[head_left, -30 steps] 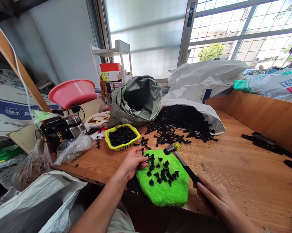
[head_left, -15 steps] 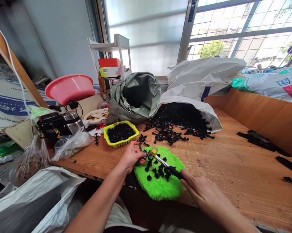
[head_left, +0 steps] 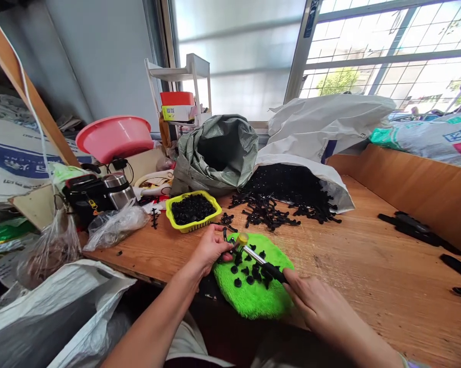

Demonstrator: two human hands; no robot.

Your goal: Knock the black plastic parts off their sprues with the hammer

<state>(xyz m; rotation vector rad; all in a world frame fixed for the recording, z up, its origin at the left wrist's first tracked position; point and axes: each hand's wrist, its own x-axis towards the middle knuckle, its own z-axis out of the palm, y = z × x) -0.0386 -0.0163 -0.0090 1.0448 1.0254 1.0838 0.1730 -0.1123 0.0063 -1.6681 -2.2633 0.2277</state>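
My left hand (head_left: 210, 249) pinches a small black plastic part (head_left: 225, 235) at the upper left edge of a bright green cloth (head_left: 249, 302). Around the black handle of a mallet (head_left: 273, 271), the fingers of my right hand (head_left: 310, 299) are wrapped. The mallet has a metal shaft and a yellowish head, which is beside my left fingertips, over the held part; whether they touch I cannot tell. Several loose black round-headed pieces (head_left: 250, 279) lie on the cloth under the shaft.
A yellow basket (head_left: 194, 226) full of black pieces stands behind my left hand. Black branched parts (head_left: 270, 212) spill from a white sack (head_left: 343, 197). An open grey-green sack (head_left: 188, 179) stands at the back. Black tools (head_left: 414, 227) lie on the right, a plastic bag (head_left: 117, 227) on the left.
The view has shifted slightly, so the bench appears a little further right and lower. Both hands keep their holds, and the mallet head stays close to my left fingertips.
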